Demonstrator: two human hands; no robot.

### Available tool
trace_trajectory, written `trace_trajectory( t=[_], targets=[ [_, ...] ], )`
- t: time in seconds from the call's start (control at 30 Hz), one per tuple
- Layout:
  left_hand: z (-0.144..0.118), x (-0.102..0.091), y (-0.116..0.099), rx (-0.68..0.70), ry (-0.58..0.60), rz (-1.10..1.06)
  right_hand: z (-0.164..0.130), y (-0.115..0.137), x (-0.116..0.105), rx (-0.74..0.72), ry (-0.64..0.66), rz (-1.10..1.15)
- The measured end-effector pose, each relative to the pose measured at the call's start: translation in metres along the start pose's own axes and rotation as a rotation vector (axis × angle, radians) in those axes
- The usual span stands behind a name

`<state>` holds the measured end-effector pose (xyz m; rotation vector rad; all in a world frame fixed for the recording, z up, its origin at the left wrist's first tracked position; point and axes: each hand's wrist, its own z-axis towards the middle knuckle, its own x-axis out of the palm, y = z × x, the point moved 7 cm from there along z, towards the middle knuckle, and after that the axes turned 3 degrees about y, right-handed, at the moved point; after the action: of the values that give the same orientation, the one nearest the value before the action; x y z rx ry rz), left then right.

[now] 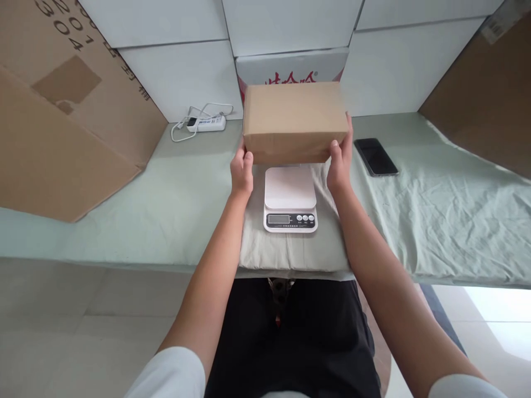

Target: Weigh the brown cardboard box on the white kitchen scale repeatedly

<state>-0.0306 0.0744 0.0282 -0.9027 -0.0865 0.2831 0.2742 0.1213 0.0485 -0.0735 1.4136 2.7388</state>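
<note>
Between my two hands is a closed brown cardboard box. My left hand grips its lower left corner, thumb on the front face and fingers mostly hidden behind. At the lower right corner my right hand holds it the same way, with fingers along the side. Just below the box in the view lies a white digital kitchen scale, its display and buttons facing me. The box covers the scale's far edge from sight, and its underside is hidden. Nothing rests on the visible part of the scale's plate.
A dark smartphone lies right of the box. On the left is a white power strip with a looped cable. Large cardboard boxes flank the green cloth-covered table. White boxes form a wall behind.
</note>
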Motion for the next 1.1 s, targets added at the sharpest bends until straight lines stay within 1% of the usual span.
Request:
trace_trajectory(
  t=[0.03, 0.1, 0.17, 0.23, 0.3, 0.4, 0.57, 0.67, 0.73, 0.77, 0.83, 0.9, 0.93, 1.0, 1.1],
  targets=[
    [-0.008, -0.001, -0.013, 0.014, -0.009, 0.011, -0.008, 0.012, -0.002, -0.013, -0.009, -0.014],
    [-0.030, -0.003, -0.037, 0.000, -0.030, 0.015, -0.031, 0.034, -0.009, -0.032, -0.039, -0.027],
    [-0.056, -0.001, -0.056, -0.028, -0.033, -0.006, -0.058, 0.050, -0.018, -0.038, -0.073, -0.019],
    [-0.080, 0.001, -0.069, -0.070, -0.022, -0.027, -0.083, 0.057, -0.025, -0.013, -0.086, -0.034],
    [-0.098, 0.003, -0.076, -0.118, -0.003, -0.050, -0.099, 0.058, -0.030, 0.023, -0.085, -0.050],
    [-0.109, 0.003, -0.076, -0.180, 0.008, -0.067, -0.108, 0.055, -0.032, 0.069, -0.068, -0.064],
    [-0.109, 0.003, -0.070, -0.236, -0.005, -0.086, -0.104, 0.047, -0.028, 0.105, -0.061, -0.055],
    [-0.109, 0.003, -0.067, -0.254, -0.002, -0.101, -0.103, 0.045, -0.027, 0.099, -0.070, -0.034],
    [-0.110, 0.001, -0.065, -0.251, -0.025, -0.098, -0.103, 0.043, -0.030, 0.082, -0.090, -0.037],
    [-0.110, -0.002, -0.063, -0.245, -0.054, -0.095, -0.103, 0.042, -0.033, 0.075, -0.119, -0.030],
    [-0.111, -0.010, -0.058, -0.232, -0.143, -0.094, -0.102, 0.038, -0.044, 0.084, -0.225, 0.019],
    [-0.111, -0.017, -0.053, -0.232, -0.221, -0.100, -0.101, 0.029, -0.055, 0.134, -0.351, 0.100],
    [-0.111, -0.018, -0.050, -0.236, -0.237, -0.101, -0.100, 0.024, -0.058, 0.167, -0.401, 0.137],
    [-0.110, -0.018, -0.047, -0.248, -0.226, -0.095, -0.097, 0.015, -0.061, 0.227, -0.460, 0.191],
    [-0.108, -0.014, -0.045, -0.266, -0.180, -0.085, -0.092, 0.005, -0.057, 0.290, -0.476, 0.235]
  ],
)
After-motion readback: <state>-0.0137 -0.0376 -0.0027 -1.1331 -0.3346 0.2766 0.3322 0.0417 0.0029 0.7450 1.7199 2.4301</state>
